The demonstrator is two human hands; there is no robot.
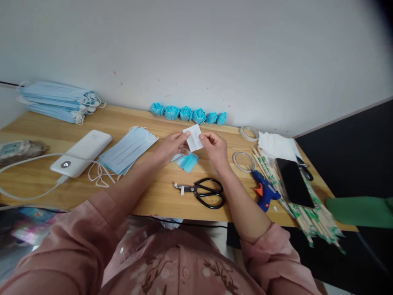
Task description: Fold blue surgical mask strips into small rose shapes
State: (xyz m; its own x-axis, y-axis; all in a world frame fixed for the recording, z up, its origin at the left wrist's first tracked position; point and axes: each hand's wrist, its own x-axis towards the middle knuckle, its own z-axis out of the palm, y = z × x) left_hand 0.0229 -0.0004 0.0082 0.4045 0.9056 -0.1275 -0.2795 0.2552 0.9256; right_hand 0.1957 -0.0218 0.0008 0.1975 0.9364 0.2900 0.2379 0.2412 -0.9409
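A small white square piece (194, 138) is held up between both hands above the table. My left hand (173, 146) pinches its left edge with the thumb on top. My right hand (215, 148) pinches the right edge between thumb and fingers. Just below them, small cut blue pieces (188, 162) lie on the wood. Black-handled scissors (204, 191) rest nearer the table's front edge, with white scraps at the blades. Behind the hands, several blue fabric flowers (186, 113) stand in a row along the wall.
On the wooden table (159, 205), blue masks (129, 149), a white power bank (82, 153) with cable and a mask stack (58, 100) lie left. At right are tape rolls (244, 161), a blue glue gun (264, 190), wrapped sticks (310, 221) and a phone (294, 182).
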